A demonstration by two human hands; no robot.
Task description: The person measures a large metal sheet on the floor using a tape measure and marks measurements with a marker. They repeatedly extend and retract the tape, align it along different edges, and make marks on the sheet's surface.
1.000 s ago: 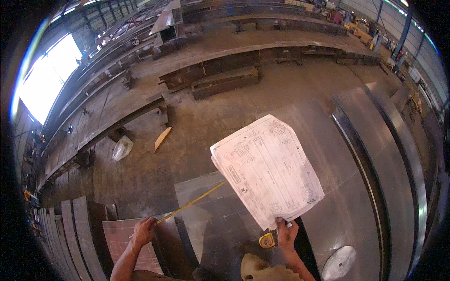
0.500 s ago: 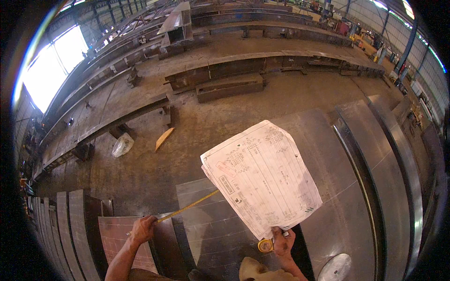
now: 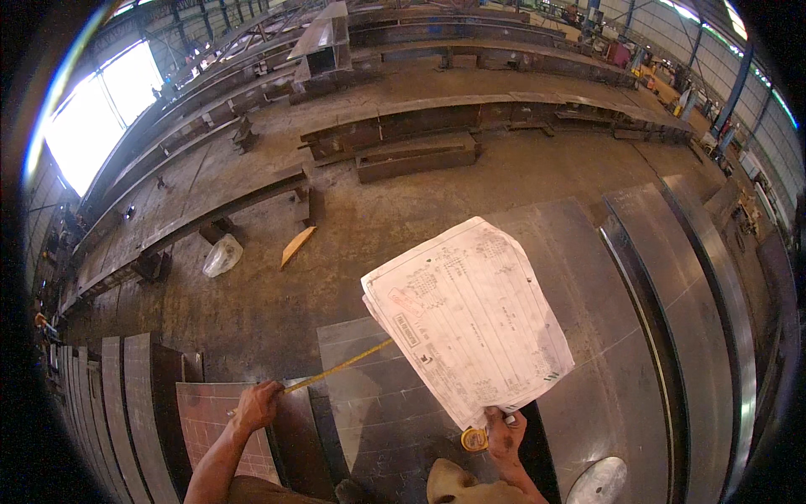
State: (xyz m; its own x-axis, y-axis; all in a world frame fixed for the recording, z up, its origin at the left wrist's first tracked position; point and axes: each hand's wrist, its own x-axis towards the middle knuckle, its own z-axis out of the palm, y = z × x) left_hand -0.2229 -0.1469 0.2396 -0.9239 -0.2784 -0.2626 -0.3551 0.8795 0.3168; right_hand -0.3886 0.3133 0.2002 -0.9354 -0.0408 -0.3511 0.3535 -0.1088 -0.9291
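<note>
My left hand (image 3: 257, 405) is closed around a yellow tape measure blade (image 3: 340, 367), above a reddish steel plate with pale lines (image 3: 222, 428). The blade runs up and to the right until a white sheaf of printed drawings (image 3: 470, 323) hides it. My right hand (image 3: 505, 433) pinches the lower corner of those sheets. Against its left side sits the round yellow tape measure case (image 3: 474, 439); whether the fingers grip it too cannot be made out. A small pale object (image 3: 510, 417) shows at the fingers, its kind unclear.
Grey steel plates (image 3: 596, 336) lie side by side on the right, with a shiny oval disc (image 3: 599, 482) on one. Upright steel plates (image 3: 138, 378) stand at the left. Long steel beams (image 3: 420, 118) cross the floor beyond, near a clear plastic bag (image 3: 222, 256) and a wooden piece (image 3: 297, 246).
My left hand has shifted slightly up and right along with the tape blade. The view has tilted a little. The drawings and my right hand stay nearly in place.
</note>
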